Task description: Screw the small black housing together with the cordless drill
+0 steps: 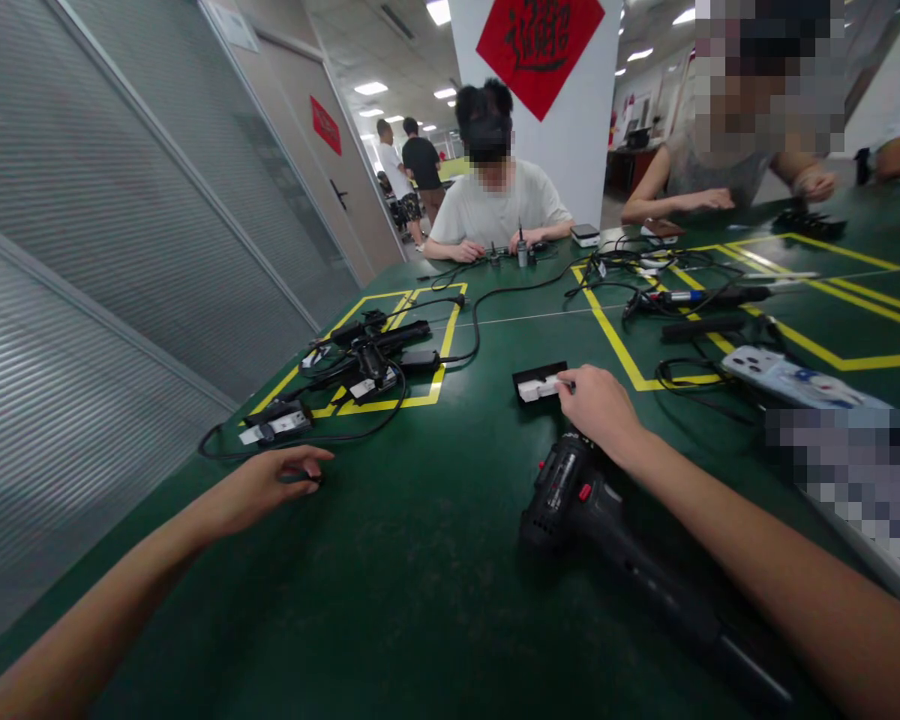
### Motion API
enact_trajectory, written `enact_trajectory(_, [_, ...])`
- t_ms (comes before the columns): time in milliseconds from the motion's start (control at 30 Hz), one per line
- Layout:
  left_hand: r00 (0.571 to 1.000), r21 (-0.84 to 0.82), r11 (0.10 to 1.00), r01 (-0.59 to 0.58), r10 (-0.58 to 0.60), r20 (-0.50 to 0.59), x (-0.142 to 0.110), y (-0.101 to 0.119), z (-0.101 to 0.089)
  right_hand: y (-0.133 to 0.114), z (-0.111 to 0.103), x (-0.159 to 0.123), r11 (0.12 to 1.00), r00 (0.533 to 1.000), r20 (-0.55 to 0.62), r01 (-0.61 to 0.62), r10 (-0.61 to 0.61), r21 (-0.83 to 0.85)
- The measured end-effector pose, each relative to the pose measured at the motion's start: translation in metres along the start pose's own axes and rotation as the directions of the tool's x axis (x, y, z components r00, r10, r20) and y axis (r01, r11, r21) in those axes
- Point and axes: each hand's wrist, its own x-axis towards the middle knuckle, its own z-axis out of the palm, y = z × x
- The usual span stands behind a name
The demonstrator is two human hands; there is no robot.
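Green tabletop (420, 600) across the lower frame, and both hands are busy on it! At right of centre, the right hand (600, 405) has its fingertips at the right end of a black-and-white box (538, 386); whether they pinch it or merely touch, I cannot tell. Over at lower left, the left hand (262, 485) curls its fingers around a small black piece (297, 477), clear of the table's clutter.

Just below the right hand, a black drill (570, 500) lies on its side, stretching to the bottom right. Left of centre, a tangle of black parts (375, 360) sits over yellow tape (412, 403), with a second box (276, 424) just beside it, near the left hand. Up top, a person in a white shirt (499, 205) works at the far edge.
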Motion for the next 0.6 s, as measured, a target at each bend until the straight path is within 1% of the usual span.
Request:
enact_trajectory(67, [0.999,0.051,0.998,-0.024,0.025,-0.033,0.0,0.002,0.0,-0.001,0.0,0.0,1.0,1.0,0.004,0.0,0.0,-0.006])
enact_trajectory(100, [0.998,0.077,0.996,-0.038,0.043,-0.053,0.0,0.007,0.0,-0.001,-0.001,0.0,1.0,1.0,0.006,0.002,-0.002,-0.009])
enact_trajectory(167, [0.991,0.126,0.989,-0.073,0.086,-0.1,-0.001,0.028,0.004,-0.002,-0.001,0.001,1.0,1.0,0.012,0.009,-0.009,-0.014])
enact_trajectory(200, [0.986,0.141,0.985,-0.097,0.115,-0.12,-0.001,0.044,0.007,-0.002,-0.002,0.001,1.0,1.0,0.015,0.013,-0.012,-0.016])
enact_trajectory(267, [0.971,0.16,0.972,-0.172,0.194,-0.14,-0.001,0.082,0.018,-0.002,-0.002,0.001,1.0,1.0,0.019,0.021,-0.021,-0.021])
enact_trajectory(367, [0.939,0.19,0.933,-0.306,0.329,-0.1,0.005,0.142,0.041,0.001,-0.002,0.003,0.999,0.999,0.024,0.038,-0.037,-0.022])
enact_trajectory(400, [0.915,0.217,0.906,-0.362,0.39,-0.102,0.011,0.159,0.051,0.003,-0.002,0.003,0.999,0.999,0.025,0.044,-0.043,-0.021])
enact_trajectory(467, [0.851,0.259,0.85,-0.459,0.504,-0.148,0.029,0.188,0.069,0.005,-0.001,0.004,0.999,0.998,0.02,0.052,-0.052,-0.016])
enact_trajectory(533, [0.786,0.27,0.813,-0.516,0.575,-0.228,0.056,0.208,0.086,0.007,0.0,0.004,0.998,0.998,0.003,0.056,-0.056,-0.006])
enact_trajectory(600, [0.721,0.24,0.788,-0.567,0.616,-0.317,0.088,0.222,0.102,0.007,0.001,0.003,0.998,0.998,-0.025,0.061,-0.06,0.01])
